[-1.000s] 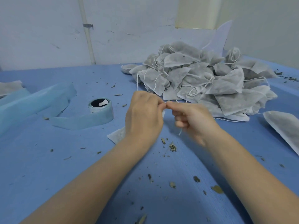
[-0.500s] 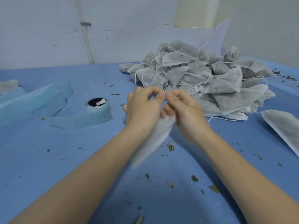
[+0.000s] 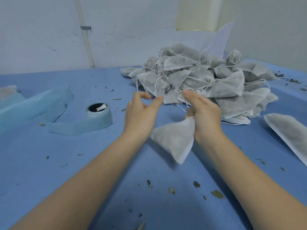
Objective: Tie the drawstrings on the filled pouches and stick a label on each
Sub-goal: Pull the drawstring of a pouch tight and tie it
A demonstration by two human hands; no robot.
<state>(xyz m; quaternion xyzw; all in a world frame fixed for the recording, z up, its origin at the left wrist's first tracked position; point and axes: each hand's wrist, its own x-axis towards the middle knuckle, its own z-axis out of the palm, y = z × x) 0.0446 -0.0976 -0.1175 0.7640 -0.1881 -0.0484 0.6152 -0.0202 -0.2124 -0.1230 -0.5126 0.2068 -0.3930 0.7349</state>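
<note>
My right hand (image 3: 201, 113) grips the gathered neck of a filled white pouch (image 3: 176, 141), which hangs below it above the blue table (image 3: 83, 163). A thin white drawstring loops out near its fingers. My left hand (image 3: 141, 113) is beside it, apart from the pouch, fingers curved and spread with nothing in them. A large pile of filled pouches (image 3: 207, 80) with loose drawstrings lies just beyond both hands. A roll of light blue label tape (image 3: 98, 112) stands to the left, its strip trailing across the table.
Another filled pouch (image 3: 289, 131) lies flat at the right edge. Folded light blue material (image 3: 33, 105) sits at far left. Dried herb crumbs are scattered over the table. A white wall with a pipe (image 3: 85, 34) closes off the back.
Both hands pinched the pouch top together before. Now my left hand has let go and opened, and my right hand alone holds the pouch, lifted and swinging lower right.
</note>
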